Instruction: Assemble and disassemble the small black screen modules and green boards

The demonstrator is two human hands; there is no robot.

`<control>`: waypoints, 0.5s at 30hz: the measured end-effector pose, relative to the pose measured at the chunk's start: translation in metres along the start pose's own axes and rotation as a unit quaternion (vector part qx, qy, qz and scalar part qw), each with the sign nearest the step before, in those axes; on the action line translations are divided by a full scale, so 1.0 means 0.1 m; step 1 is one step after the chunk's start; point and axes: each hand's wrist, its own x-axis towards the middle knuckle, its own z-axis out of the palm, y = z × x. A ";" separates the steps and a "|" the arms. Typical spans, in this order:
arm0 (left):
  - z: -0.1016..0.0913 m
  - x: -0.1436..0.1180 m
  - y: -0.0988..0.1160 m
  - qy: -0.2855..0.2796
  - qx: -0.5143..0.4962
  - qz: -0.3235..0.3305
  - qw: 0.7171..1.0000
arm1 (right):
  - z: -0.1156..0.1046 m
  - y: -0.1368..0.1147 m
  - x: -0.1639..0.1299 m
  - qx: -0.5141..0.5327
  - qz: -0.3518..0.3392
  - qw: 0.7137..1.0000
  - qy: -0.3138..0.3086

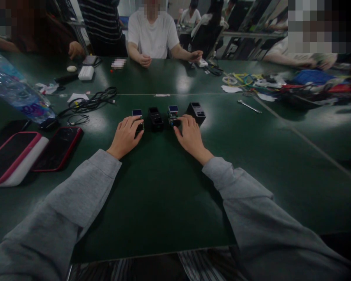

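Note:
Four small devices stand in a row on the green table. My left hand point(126, 134) is closed around the leftmost, a small circuit board with a screen point(137, 112), and covers much of its lower part. My right hand point(189, 134) holds a second circuit board with a screen point(172, 110), with thumb and forefinger at its right side. A dark plastic housing point(155, 118) stands between the two boards. Just behind my right fingers is a black box-shaped housing point(197, 112), partly hidden by them.
At the left are a tilted water bottle point(20, 89), a red-edged phone point(60, 148), a pink-rimmed case point(13, 158) and black cables point(98, 99). A wrench point(249, 106) and a heap of wires point(301, 84) lie at the right. A person in white point(153, 33) sits opposite.

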 end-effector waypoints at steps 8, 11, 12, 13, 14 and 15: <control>0.01 -0.01 0.03 -0.017 -0.001 0.025 1.000 | -0.06 -0.41 -0.09 0.027 -0.164 0.983 -0.079; 0.01 0.00 0.03 -0.023 0.004 0.024 0.999 | -0.01 -0.40 -0.09 0.039 -0.147 0.984 -0.088; 0.01 0.00 0.03 -0.027 0.004 0.024 0.999 | 0.01 -0.38 -0.09 0.046 -0.140 0.985 -0.092; 0.02 0.00 0.02 -0.029 0.003 0.024 0.999 | 0.02 -0.36 -0.09 0.053 -0.135 0.985 -0.097; 0.02 0.00 0.02 -0.030 -0.001 0.025 0.999 | 0.04 -0.34 -0.08 0.059 -0.133 0.984 -0.101; 0.02 0.00 0.02 -0.031 -0.005 0.026 0.999 | 0.04 -0.33 -0.08 0.062 -0.132 0.984 -0.103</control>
